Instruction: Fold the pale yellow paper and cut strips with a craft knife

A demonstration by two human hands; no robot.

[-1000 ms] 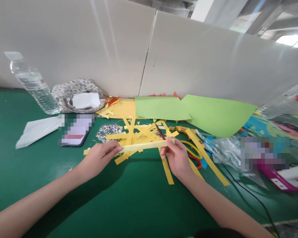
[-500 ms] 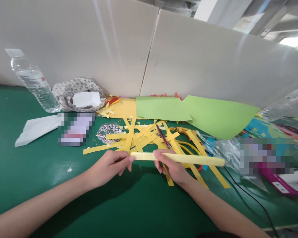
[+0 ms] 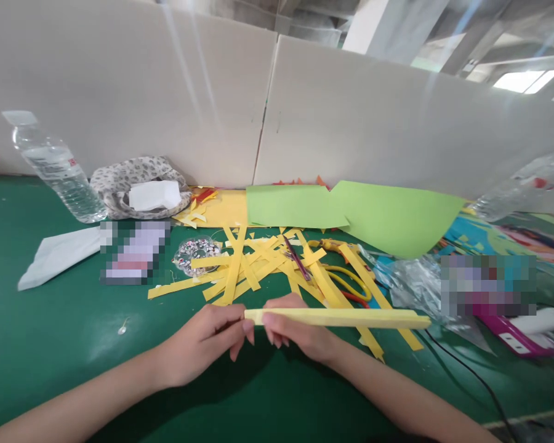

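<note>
A long, narrow pale yellow paper strip (image 3: 351,317) is stretched level above the table, running out to the right. Its left end is pinched between thumb and fingers of my left hand (image 3: 210,338). Close beside it, my right hand (image 3: 300,332) also grips the strip, thumb on the near face, fingers curled behind. Beyond both hands lies a loose heap of yellow paper strips (image 3: 237,264). A dark purple pen-like tool (image 3: 297,258) rests across that heap. The fingertips behind the strip are partly hidden.
Light green paper sheets (image 3: 397,215) lie at the back against the partition (image 3: 189,92). To the left are a water bottle (image 3: 58,172), a patterned pouch (image 3: 106,184) and a round clear case (image 3: 196,253). Yellow-handled scissors (image 3: 351,280), plastic bags (image 3: 415,283) and a black cable (image 3: 471,369) occupy the right.
My right hand has slid left along the strip and is now close to my left hand. The camera view has shifted slightly, and both hands appear lower.
</note>
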